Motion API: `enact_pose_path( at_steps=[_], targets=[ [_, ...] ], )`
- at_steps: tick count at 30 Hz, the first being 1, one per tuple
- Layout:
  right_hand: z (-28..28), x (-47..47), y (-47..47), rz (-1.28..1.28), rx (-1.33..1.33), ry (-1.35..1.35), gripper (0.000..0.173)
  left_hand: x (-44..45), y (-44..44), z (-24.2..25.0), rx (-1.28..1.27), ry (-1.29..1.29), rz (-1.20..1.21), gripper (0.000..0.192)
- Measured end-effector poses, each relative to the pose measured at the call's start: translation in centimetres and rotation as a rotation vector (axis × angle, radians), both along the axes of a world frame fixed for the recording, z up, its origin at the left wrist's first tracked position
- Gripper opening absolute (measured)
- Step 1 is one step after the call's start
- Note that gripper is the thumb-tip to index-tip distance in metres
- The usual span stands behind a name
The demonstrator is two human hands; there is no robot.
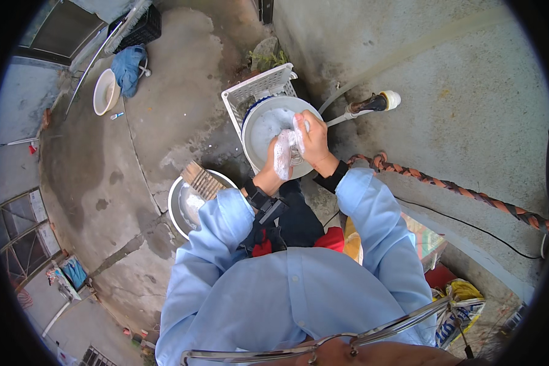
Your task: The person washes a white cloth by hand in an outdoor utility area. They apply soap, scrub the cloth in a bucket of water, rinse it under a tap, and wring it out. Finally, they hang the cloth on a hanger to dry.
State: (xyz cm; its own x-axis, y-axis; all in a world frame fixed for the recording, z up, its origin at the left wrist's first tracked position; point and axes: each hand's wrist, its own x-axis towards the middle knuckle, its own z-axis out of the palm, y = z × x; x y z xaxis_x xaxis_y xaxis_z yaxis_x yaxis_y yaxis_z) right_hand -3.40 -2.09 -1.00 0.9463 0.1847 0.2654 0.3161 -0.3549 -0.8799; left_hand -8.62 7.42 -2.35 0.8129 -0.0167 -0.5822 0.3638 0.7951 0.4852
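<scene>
Both hands are over a round white basin (265, 132) of sudsy water, which rests on a white plastic crate (238, 98). White foam covers the fingers of my left hand (280, 158) and my right hand (312, 137). Between them they grip something small, pale and foamy; what it is cannot be told. Below and to the left, a ridged wooden washboard (203, 181) leans in a metal basin (175, 211) with suds in it, partly hidden by my left sleeve.
A pipe with a white-capped fitting (390, 100) stands right of the basin, beside a hose (347, 87). A braided cord (457, 188) runs along the wall. Farther off are a cream basin (106, 92), blue cloth (129, 68) and a black crate (144, 28).
</scene>
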Motion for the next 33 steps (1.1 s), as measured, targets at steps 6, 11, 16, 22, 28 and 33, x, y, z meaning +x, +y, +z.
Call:
enact_pose_path(
  at_steps=[6, 11, 16, 22, 28, 33],
  targets=[
    [0.0, -2.0, -1.0, -0.011, 0.406, 0.661, 0.027, 2.5, 2.2, 1.8, -0.121, -0.2, 0.053, 0.024],
    [3.6, -4.1, 0.1, 0.164, -0.055, -0.127, 0.023, 2.7, 2.0, 0.3, -0.23, -0.116, -0.061, 0.026],
    [4.2, -1.7, 0.3, -0.198, -0.248, 0.034, 0.036, 0.9, 0.1, -1.5, 0.055, 0.108, -0.009, 0.021],
    [4.1, -2.1, 0.4, 0.011, -0.168, -0.01, 0.02, 0.9, -0.3, -1.8, -0.371, 0.14, 0.044, 0.015],
    [2.9, -1.2, 0.8, 0.214, 0.006, -0.238, 0.024, 0.5, -0.4, -2.1, -0.46, -0.099, 0.139, 0.016],
    [2.7, -1.2, 1.0, -0.077, -0.234, 0.032, 0.019, 0.2, 0.5, -2.1, -0.261, 0.223, 0.064, 0.014]
  ],
)
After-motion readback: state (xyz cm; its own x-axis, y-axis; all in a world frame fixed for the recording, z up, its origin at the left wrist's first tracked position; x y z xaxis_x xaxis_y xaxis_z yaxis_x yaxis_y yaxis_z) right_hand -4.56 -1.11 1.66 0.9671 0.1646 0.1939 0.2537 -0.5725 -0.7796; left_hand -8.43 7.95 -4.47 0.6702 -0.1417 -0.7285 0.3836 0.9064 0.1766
